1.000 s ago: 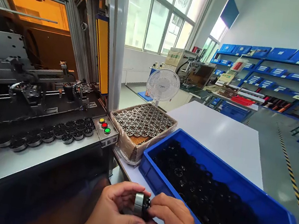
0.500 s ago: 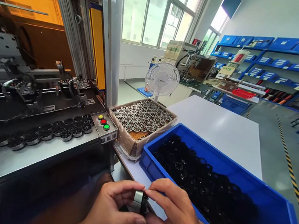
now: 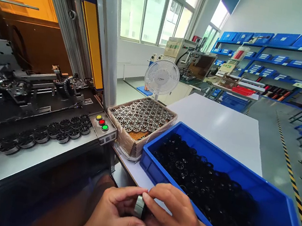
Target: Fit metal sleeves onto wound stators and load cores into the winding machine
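Observation:
Near the bottom centre, my left hand (image 3: 114,211) grips a silvery stator core (image 3: 139,206) by its edge, thumb below and fingers above. My right hand (image 3: 171,217) presses on the core's right side, where its fingers cover the black plastic part. A blue bin (image 3: 157,167) of black plastic rings (image 3: 201,176) stands just right of my hands. Beyond them, a plastic-wrapped cardboard box (image 3: 132,147) holds rows of bare metal cores (image 3: 142,115). Several cores with black tops (image 3: 41,135) stand in rows on the metal ledge at left.
A machine with grippers and fixtures (image 3: 19,89) rises at left, with a button box (image 3: 102,126) at its front corner. Behind the cardboard box is a white fan (image 3: 162,77). The white table (image 3: 220,119) extends to the back right, toward blue shelving (image 3: 263,50).
My right-hand fingers have closed further over the core's black side, hiding most of it. The view has shifted slightly, moving the surroundings a little left.

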Available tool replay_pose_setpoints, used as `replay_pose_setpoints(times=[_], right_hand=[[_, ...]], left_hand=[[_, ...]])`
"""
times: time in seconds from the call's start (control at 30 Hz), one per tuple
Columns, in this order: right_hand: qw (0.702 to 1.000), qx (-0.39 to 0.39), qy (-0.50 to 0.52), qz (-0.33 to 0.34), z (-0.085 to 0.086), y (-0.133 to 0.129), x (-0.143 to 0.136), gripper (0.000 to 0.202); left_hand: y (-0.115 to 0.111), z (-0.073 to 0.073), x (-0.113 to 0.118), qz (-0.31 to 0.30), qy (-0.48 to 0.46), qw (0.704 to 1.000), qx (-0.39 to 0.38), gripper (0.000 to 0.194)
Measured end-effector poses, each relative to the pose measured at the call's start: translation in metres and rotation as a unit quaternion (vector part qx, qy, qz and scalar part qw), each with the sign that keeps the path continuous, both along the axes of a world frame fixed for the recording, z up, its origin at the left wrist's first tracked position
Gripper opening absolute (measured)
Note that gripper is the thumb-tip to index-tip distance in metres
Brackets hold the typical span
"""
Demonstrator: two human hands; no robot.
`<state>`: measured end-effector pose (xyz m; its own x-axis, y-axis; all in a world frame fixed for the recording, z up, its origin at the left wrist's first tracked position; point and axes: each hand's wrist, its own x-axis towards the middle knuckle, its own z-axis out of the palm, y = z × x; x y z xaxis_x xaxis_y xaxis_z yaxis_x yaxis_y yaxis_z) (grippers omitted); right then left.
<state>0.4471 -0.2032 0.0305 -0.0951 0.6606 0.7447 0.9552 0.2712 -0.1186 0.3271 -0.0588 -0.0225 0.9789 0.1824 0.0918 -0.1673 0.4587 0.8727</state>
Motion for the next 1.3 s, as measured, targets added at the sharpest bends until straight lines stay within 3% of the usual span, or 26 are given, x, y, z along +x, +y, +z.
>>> replay_pose_setpoints(times=[0.07,0.13,0.17,0.23,0.33,0.4,0.5,0.6,0.67,0.8,0.87,0.9,0.97,1.0,1.03,1.13,1.3], right_hand=[[0.999,-0.038,0.013,-0.019,0.001,0.0,0.014,0.025],[0.983,-0.14,0.06,-0.099,0.0,-0.004,0.046,0.038],[0.955,-0.211,0.093,-0.188,-0.002,-0.007,0.066,0.043],[0.905,-0.276,0.116,-0.304,-0.01,-0.017,0.109,0.031],[0.835,-0.396,0.127,-0.361,-0.034,-0.029,0.151,0.018],[0.797,-0.456,0.129,-0.374,-0.053,-0.03,0.158,0.019],[0.762,-0.499,0.13,-0.393,-0.072,-0.025,0.154,0.021],[0.741,-0.512,0.136,-0.412,-0.074,-0.023,0.155,0.021],[0.735,-0.509,0.146,-0.423,-0.068,-0.024,0.162,0.021],[0.753,-0.456,0.157,-0.448,-0.046,-0.023,0.164,0.011],[0.781,-0.4,0.148,-0.456,-0.031,-0.019,0.143,0.011],[0.809,-0.359,0.143,-0.443,-0.024,-0.017,0.127,0.012],[0.874,-0.279,0.134,-0.375,-0.012,-0.012,0.084,0.01],[0.94,-0.172,0.143,-0.257,-0.008,-0.011,0.061,0.008],[0.971,-0.107,0.153,-0.151,-0.006,-0.009,0.04,0.014],[0.984,-0.037,0.175,-0.025,-0.005,-0.005,-0.006,0.024],[0.984,-0.019,0.177,0.002,-0.007,-0.002,-0.015,0.021]], left_hand=[[0.001,0.004,-0.003,0.034,-0.004,0.997,0.075,0.047],[0.007,0.01,-0.005,0.054,0.015,0.986,0.157,0.043],[0.012,0.012,-0.006,0.054,0.032,0.981,0.186,0.042],[0.025,0.014,-0.004,0.051,0.073,0.975,0.203,0.042],[0.038,0.014,0.001,0.069,0.108,0.975,0.18,0.042],[0.04,0.014,0.002,0.095,0.087,0.972,0.198,0.041],[0.035,0.016,-0.001,0.158,0.015,0.931,0.329,0.032],[0.033,0.02,-0.006,0.198,-0.059,0.872,0.444,0.046],[0.035,0.024,-0.009,0.209,-0.088,0.859,0.459,0.055],[0.037,0.028,-0.012,0.202,-0.078,0.882,0.418,0.051],[0.035,0.027,-0.012,0.187,-0.055,0.914,0.355,0.054],[0.033,0.025,-0.012,0.172,-0.042,0.934,0.31,0.054],[0.028,0.02,-0.01,0.136,-0.018,0.968,0.211,0.053],[0.025,0.018,-0.008,0.121,-0.011,0.979,0.165,0.052],[0.022,0.015,-0.007,0.11,-0.009,0.985,0.129,0.051],[0.014,0.012,-0.001,0.077,-0.018,0.995,0.063,0.052],[0.007,0.013,0.003,0.058,-0.037,0.997,0.043,0.051]])
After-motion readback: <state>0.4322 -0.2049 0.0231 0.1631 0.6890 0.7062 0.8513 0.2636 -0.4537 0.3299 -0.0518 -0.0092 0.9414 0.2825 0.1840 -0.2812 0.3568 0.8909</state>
